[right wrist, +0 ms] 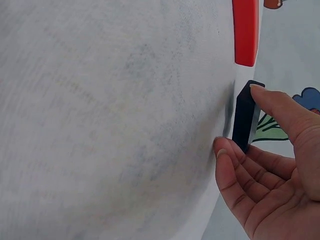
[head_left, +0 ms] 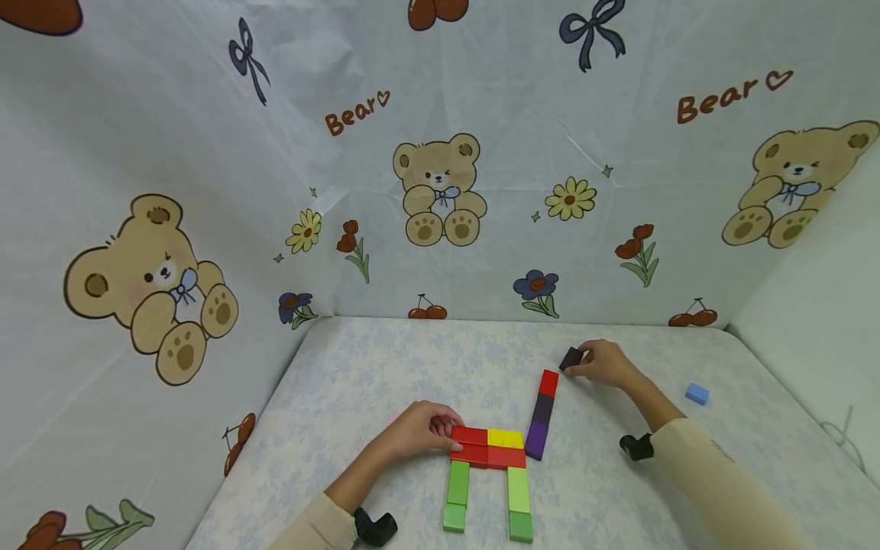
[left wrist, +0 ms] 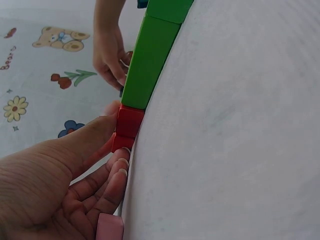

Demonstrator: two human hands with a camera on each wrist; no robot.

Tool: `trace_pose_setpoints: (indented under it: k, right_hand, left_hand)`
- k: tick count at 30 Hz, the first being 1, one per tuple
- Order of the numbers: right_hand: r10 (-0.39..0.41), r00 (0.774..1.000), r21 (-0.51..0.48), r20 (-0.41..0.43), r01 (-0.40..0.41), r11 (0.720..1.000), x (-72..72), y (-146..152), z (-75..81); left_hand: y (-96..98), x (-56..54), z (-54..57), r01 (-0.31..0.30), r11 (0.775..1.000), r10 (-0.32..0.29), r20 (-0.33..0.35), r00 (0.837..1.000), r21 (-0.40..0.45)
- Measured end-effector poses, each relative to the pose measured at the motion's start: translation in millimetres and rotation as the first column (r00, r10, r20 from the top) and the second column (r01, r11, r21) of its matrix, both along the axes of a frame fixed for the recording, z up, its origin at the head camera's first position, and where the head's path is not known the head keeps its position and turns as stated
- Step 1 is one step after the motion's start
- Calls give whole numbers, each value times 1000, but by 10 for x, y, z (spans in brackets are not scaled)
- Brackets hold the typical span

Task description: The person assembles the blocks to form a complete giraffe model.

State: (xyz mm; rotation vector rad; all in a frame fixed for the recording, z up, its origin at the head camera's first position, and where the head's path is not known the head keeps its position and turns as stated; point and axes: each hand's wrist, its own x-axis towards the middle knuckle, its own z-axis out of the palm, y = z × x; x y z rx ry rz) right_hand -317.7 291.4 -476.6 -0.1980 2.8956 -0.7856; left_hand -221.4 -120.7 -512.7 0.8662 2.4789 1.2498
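My right hand (head_left: 605,363) pinches a small black block (right wrist: 245,117) between thumb and fingertips, just beyond the far end of a slanted strip. That strip has a red block (head_left: 548,383) on top, a black one (head_left: 542,409) in the middle and a purple one (head_left: 536,441) nearest me. At the left end of a flat block figure, my left hand (head_left: 419,429) holds two stacked rows of red blocks (head_left: 470,436) with thumb and fingers. The figure also has a yellow block (head_left: 505,438), another red block (head_left: 506,457) and two green legs (head_left: 457,483).
A blue block (head_left: 697,393) lies alone on the right of the pale patterned table (head_left: 385,359). Beside my left fingers sits a pink block (left wrist: 109,226). Bear-printed sheeting (head_left: 495,99) rises behind and to the left of the table.
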Motion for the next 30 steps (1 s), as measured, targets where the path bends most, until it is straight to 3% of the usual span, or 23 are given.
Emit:
trace_pose_setpoints:
  k: [13, 19, 23, 30]
  right_hand:
    - [19, 999, -6, 38, -19, 1000, -152, -76, -57]
    - [-10, 996, -103, 86, 19, 994, -168, -16, -119]
    - [-41, 993, -225, 111, 65, 972, -196, -1, -173]
    - [-109, 980, -391, 166, 167, 905, -233, -38, -243]
  left_hand:
    - [-22, 3, 3, 1, 1000, -1, 10, 1000, 15]
    - [-11, 2, -15, -7, 1000, 7, 16, 1000, -4]
    - [-8, 4, -12, -15, 1000, 15, 16, 1000, -10]
    - [-1, 7, 4, -9, 1000, 9, 25, 1000, 3]
